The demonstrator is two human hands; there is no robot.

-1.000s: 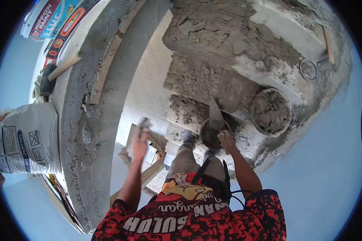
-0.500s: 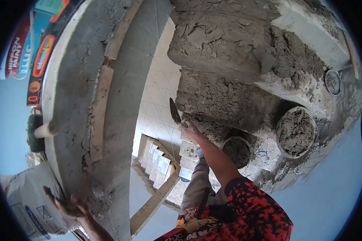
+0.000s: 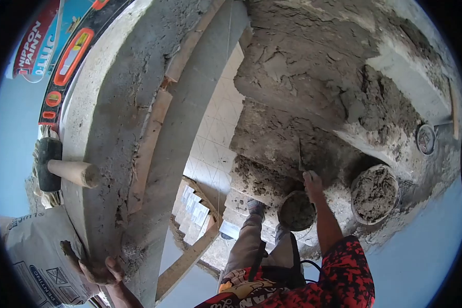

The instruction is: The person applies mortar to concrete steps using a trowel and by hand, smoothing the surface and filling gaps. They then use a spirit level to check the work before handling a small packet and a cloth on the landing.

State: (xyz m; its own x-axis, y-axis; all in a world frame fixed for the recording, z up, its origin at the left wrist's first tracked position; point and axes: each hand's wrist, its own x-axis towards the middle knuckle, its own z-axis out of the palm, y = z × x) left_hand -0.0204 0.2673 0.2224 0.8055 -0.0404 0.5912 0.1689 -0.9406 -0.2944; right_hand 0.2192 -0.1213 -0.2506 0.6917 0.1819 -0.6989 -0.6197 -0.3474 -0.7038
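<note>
My right hand (image 3: 313, 185) is closed round the handle of a trowel (image 3: 300, 156), its thin blade pointing up the frame over the rough mortar on the step (image 3: 272, 133). Just below that hand is a bucket of mortar (image 3: 296, 211). A second mortar bucket (image 3: 374, 195) stands to its right. At the lower left, my left hand (image 3: 103, 271) lies by the concrete ledge (image 3: 108, 128) and a printed paper bag (image 3: 46, 256). Its mortar-smeared fingers are spread, with the thumb apart.
A rubber mallet (image 3: 72, 172) and a spirit level (image 3: 74, 56) lie along the ledge, near a paint bucket (image 3: 33, 46). Wooden strips (image 3: 151, 138) line its inner side. A small pail (image 3: 426, 139) sits at the far right. Tiled floor (image 3: 213, 133) shows below.
My right hand has moved right and slightly down with the trowel, from over the tiled floor to over the mortar step beside the bucket. The view has shifted; my left hand stays by the bag.
</note>
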